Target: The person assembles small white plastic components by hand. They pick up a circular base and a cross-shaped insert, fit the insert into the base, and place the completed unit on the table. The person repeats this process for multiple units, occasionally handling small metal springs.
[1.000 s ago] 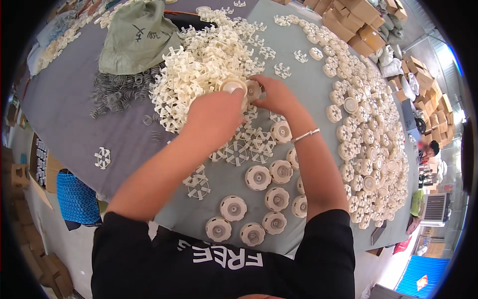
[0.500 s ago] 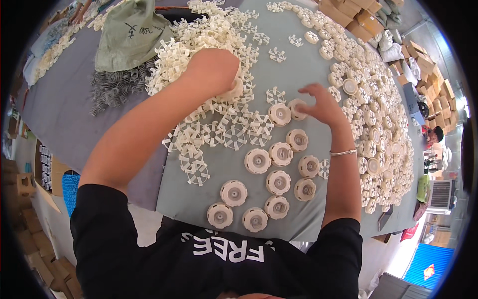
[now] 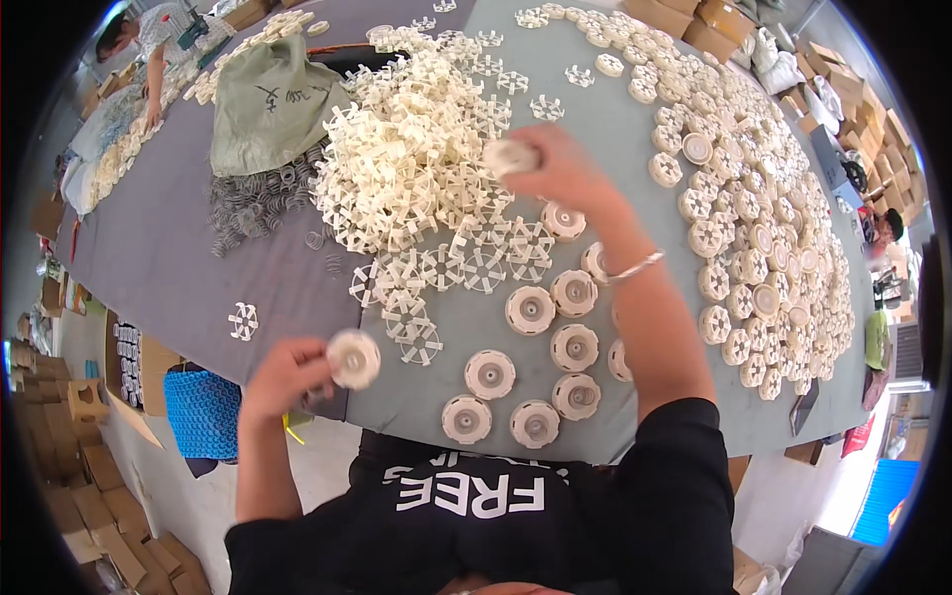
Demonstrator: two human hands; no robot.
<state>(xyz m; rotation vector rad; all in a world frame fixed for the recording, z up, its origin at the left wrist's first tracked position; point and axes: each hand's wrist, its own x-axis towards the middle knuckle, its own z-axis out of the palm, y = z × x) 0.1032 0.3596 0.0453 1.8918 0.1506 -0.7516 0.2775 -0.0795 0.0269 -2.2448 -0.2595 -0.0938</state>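
Near the table's front edge, my left hand [image 3: 281, 377] is closed on a round cream plastic housing [image 3: 354, 359], pinched at its left rim. Farther out and to the right, my right hand [image 3: 562, 174] grips another round housing [image 3: 513, 157], slightly blurred, above the right edge of a heap of cream spoked rings [image 3: 402, 149]. Between my arms, several similar housings [image 3: 490, 374] lie face up on the cloth, with some partly hidden under my right forearm. A single spoked ring [image 3: 243, 320] rests on the dark cloth beyond my left hand.
Grey coil springs [image 3: 243, 210] spill from a green sack [image 3: 273, 104] left of the heap. Many assembled round pieces [image 3: 739, 238] cover the table's right side. A co-worker [image 3: 159, 50] reaches over the far left end. Cartons [image 3: 84, 486] stand on the floor at left.
My left hand has come back from the heap toward the front edge and now holds a housing. My right hand has moved up and left and closed on another. The view has shifted.
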